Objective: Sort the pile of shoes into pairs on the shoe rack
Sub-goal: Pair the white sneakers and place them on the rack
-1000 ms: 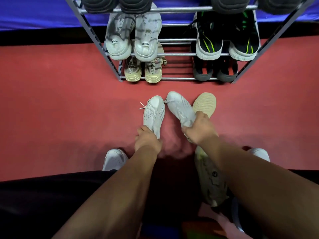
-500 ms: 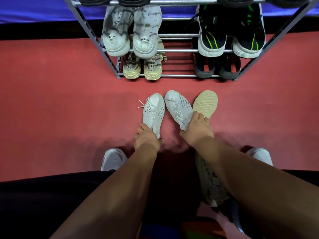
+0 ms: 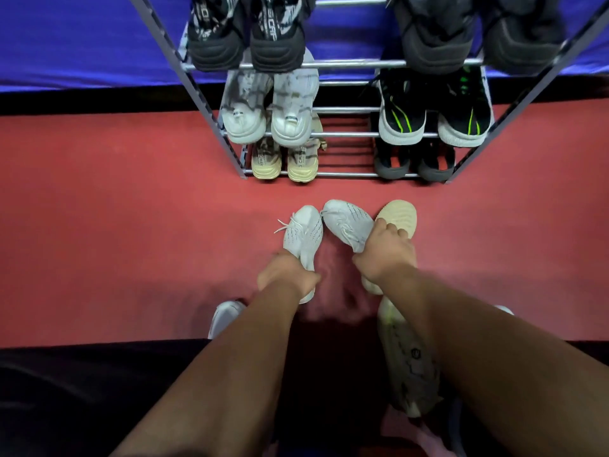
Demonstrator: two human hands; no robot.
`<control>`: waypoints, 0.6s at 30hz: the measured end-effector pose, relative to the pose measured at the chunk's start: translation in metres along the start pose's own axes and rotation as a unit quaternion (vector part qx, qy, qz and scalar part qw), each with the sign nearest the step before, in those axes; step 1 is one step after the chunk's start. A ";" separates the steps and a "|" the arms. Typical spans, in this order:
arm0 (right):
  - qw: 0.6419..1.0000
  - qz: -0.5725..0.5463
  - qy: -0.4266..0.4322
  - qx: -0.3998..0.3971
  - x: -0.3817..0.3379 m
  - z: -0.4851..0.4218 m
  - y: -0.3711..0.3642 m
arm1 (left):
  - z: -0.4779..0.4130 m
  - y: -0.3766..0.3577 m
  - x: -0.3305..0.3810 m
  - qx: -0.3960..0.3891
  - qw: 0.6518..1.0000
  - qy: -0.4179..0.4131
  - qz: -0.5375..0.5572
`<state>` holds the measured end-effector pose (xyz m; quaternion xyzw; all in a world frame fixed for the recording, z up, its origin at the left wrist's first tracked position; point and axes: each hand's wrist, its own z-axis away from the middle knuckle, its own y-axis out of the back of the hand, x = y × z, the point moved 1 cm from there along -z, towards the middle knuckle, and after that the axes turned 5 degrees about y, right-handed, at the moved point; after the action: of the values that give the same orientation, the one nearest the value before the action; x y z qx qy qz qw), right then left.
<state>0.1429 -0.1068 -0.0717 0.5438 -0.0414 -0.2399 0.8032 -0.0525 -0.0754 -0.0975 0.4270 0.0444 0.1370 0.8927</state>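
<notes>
Two white knit sneakers sit on the red floor in front of the metal shoe rack [image 3: 342, 174]. My left hand [image 3: 286, 275] grips the heel of the left white sneaker [image 3: 303, 234], toe pointing at the rack. My right hand [image 3: 384, 250] holds the heel of the right white sneaker [image 3: 347, 221], which is angled toe-left. A cream sneaker [image 3: 400, 216] lies sole-up just right of my right hand. Another cream patterned sneaker [image 3: 408, 364] lies under my right forearm.
The rack holds pairs on three tiers: black-and-white [image 3: 247, 37] and dark shoes [image 3: 478, 34] on top, white [image 3: 268, 120] and black-green [image 3: 435, 117] in the middle, beige [image 3: 285, 161] and dark grey [image 3: 413, 164] at the bottom. The middle of each tier is bare bars. My own white-shod feet [image 3: 225, 316] flank the pile.
The camera has tilted up, showing more of the rack's top tier. Both hands keep their grip on the white sneakers; the right sneaker's toe has swung left, close to the left sneaker's toe.
</notes>
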 end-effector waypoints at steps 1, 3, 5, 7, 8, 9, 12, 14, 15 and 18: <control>1.000 0.009 0.003 0.009 -0.003 0.002 0.012 | 0.006 0.009 0.000 0.003 1.000 -0.002 -0.001; 0.999 0.027 0.006 0.015 -0.009 0.008 0.035 | 0.020 0.026 -0.001 0.007 1.000 -0.013 -0.007; 0.999 0.041 0.001 -0.003 -0.013 0.015 0.059 | 0.035 0.044 0.000 0.004 0.999 -0.028 -0.029; 0.998 0.063 0.007 -0.026 -0.018 0.022 0.089 | 0.049 0.067 0.004 0.001 0.997 -0.040 -0.062; 0.996 0.077 0.015 -0.035 -0.022 0.025 0.106 | 0.057 0.081 0.007 -0.001 0.996 -0.048 -0.081; 0.995 0.087 0.026 -0.041 -0.027 0.030 0.124 | 0.066 0.097 0.011 -0.004 0.993 -0.059 -0.102; 0.990 0.112 0.075 -0.039 -0.046 0.050 0.186 | 0.096 0.154 0.026 -0.027 0.982 -0.088 -0.162; 0.984 0.135 0.115 -0.032 -0.061 0.066 0.226 | 0.116 0.194 0.033 -0.049 0.975 -0.103 -0.189; 0.981 0.144 0.130 -0.022 -0.067 0.073 0.246 | 0.126 0.214 0.035 -0.059 0.972 -0.110 -0.198; 0.976 0.146 0.160 0.017 -0.086 0.093 0.300 | 0.155 0.269 0.032 -0.064 0.969 -0.119 -0.206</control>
<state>0.1389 -0.0610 0.2509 0.5771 0.0048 -0.0292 0.8161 -0.0468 -0.0218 0.2101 0.3635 0.0155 -0.0988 0.9262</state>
